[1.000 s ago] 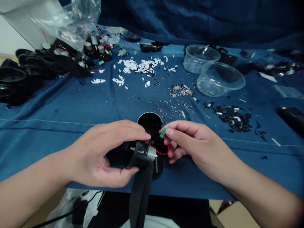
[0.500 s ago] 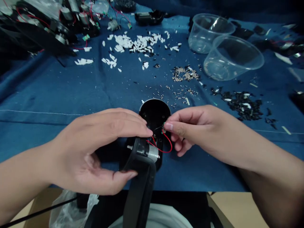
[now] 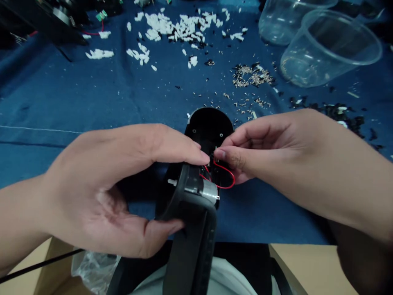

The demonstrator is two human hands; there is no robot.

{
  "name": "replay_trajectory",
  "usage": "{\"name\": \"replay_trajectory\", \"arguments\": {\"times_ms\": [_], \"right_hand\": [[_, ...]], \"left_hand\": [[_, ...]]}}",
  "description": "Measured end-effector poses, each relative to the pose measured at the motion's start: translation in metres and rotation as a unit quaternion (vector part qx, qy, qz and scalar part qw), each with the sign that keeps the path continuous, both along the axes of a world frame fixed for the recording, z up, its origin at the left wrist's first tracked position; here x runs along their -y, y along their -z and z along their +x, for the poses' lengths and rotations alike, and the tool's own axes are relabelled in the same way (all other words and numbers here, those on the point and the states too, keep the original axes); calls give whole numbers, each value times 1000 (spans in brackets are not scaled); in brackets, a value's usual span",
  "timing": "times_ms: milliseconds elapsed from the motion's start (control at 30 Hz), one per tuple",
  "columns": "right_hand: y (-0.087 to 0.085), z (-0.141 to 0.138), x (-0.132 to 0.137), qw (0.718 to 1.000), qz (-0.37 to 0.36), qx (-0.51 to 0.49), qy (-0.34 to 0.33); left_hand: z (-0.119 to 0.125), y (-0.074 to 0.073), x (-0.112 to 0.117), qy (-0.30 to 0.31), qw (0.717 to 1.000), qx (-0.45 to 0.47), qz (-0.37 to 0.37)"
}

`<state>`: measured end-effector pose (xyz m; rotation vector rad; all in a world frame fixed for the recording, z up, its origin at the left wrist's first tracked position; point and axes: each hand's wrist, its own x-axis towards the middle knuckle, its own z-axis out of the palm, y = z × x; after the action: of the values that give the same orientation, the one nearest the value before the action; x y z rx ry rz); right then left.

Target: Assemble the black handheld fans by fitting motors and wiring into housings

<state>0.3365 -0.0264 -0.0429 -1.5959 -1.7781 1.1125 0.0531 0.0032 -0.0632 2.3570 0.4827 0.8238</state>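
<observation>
My left hand [image 3: 123, 184] grips a black plastic housing [image 3: 192, 233] from the left, thumb on its near arm and fingertips over its middle. A silver motor [image 3: 209, 191] sits inside, with a white shaft tip poking out on the left. Red wires [image 3: 229, 187] loop from the motor up to a small circuit board [image 3: 215, 159]. My right hand [image 3: 258, 151] pinches that board between thumb and index finger, close to the left fingertips. The fingers partly hide the board. At the far end the housing widens into a rounded black shell [image 3: 210, 119].
Small white plastic pieces [image 3: 181, 26] lie scattered on the blue cloth [image 3: 76, 98]. Tiny screws [image 3: 251, 76] form a pile, with black bits [image 3: 346, 116] to the right. Two clear plastic tubs [image 3: 325, 53] stand at back right. Cardboard [image 3: 310, 264] and a plastic bag [image 3: 95, 272] are below the edge.
The camera view has tilted down, so the background sits higher. My right hand has brought the board closer to my left fingertips; my left hand still grips the housing.
</observation>
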Motion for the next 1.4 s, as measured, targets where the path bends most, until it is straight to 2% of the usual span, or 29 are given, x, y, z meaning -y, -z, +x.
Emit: {"name": "replay_trajectory", "arguments": {"times_ms": [67,200,400,633,733,967,1267,1400], "right_hand": [[-2,-2,-1,1000,-28,-5,6],[-7,-8,-2,998,-61,-21,15],[-8,-14,2,991,-105,-73,46],[-3,-15,9,986,-108,-98,81],[-2,-12,15,992,-74,-72,76],[1,-5,25,994,99,47,7],[0,1,19,978,158,101,-95],[1,3,17,978,142,106,-108]], "left_hand": [[1,-1,-1,13,1000,2,8],[3,-2,-1,-6,1000,-6,2],[0,0,-3,23,999,2,35],[-2,2,-3,34,999,0,36],[0,3,-4,34,999,-4,29],[0,6,-5,30,999,-21,19],[-8,7,2,7,998,-55,11],[-5,7,0,16,999,-40,19]]}}
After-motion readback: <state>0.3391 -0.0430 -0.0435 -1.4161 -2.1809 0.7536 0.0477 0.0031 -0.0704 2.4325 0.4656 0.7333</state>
